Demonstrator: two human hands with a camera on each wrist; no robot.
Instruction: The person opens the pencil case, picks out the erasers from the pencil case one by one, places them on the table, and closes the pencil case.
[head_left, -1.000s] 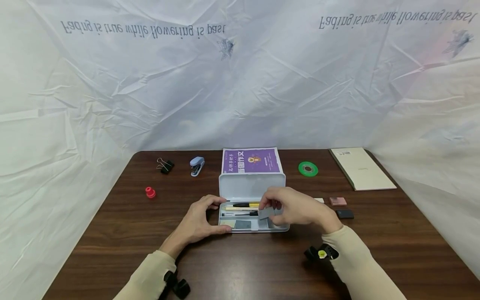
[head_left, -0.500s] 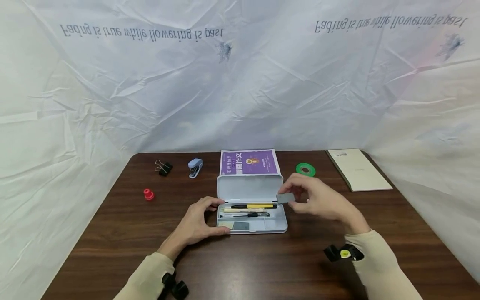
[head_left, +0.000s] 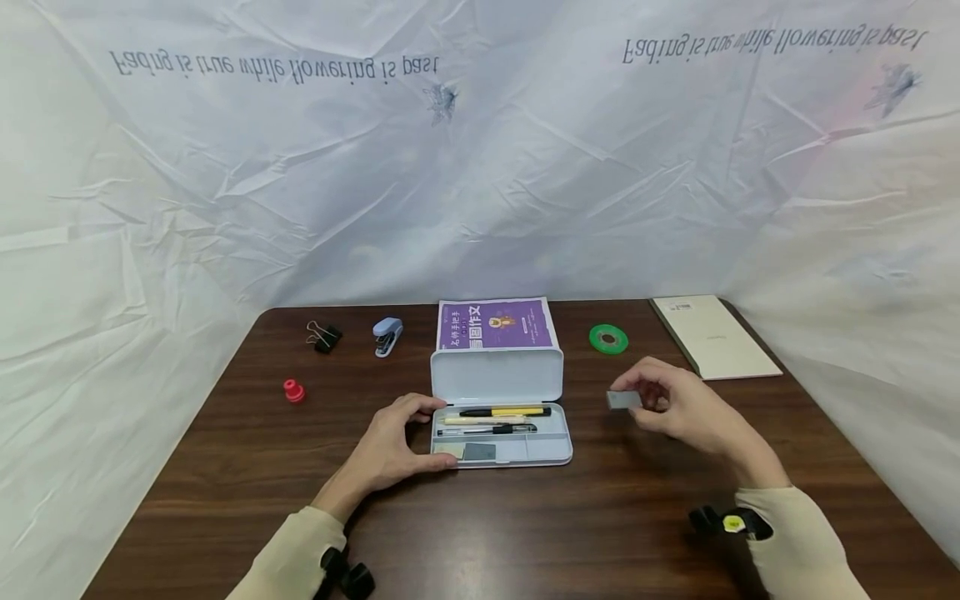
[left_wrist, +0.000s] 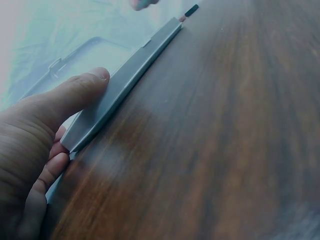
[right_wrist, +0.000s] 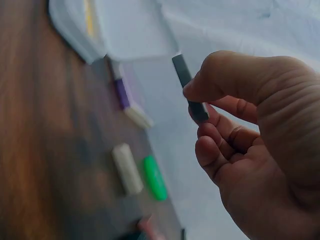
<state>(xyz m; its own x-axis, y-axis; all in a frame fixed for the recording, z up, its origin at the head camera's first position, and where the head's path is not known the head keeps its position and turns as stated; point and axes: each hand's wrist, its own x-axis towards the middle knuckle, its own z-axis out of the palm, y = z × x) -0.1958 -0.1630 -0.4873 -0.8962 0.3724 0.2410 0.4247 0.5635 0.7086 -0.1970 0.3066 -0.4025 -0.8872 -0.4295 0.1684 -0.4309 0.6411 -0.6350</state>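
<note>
Right hand (head_left: pixel 686 408) pinches a small grey eraser (head_left: pixel 624 400) between thumb and fingers, held above the tabletop (head_left: pixel 525 525) just to the right of the open pencil case (head_left: pixel 498 421); the right wrist view shows the thumb and forefinger clamped on the eraser's narrow edges, the other fingers curled beneath. Left hand (head_left: pixel 393 446) rests at the left end of the pencil case, thumb along its front wall and fingers curled round the back corner, gripping it against the table. Inside the case lie a yellow-and-black pen (head_left: pixel 504 411), a pale pencil and a thin black pen (head_left: pixel 487 429) in the long compartment, with a dark grey block (head_left: pixel 480 452) in a front compartment; the lid stands open behind. Behind the case, toward the far edge, lies a purple book (head_left: pixel 497 323). Along that far edge to the left sit a small blue stapler (head_left: pixel 387 335) and a black binder clip (head_left: pixel 323 337), with a red cap (head_left: pixel 293 390) nearer the left edge. A green tape roll (head_left: pixel 608 338) and a cream notebook (head_left: pixel 712 335) lie toward the far right corner.
</note>
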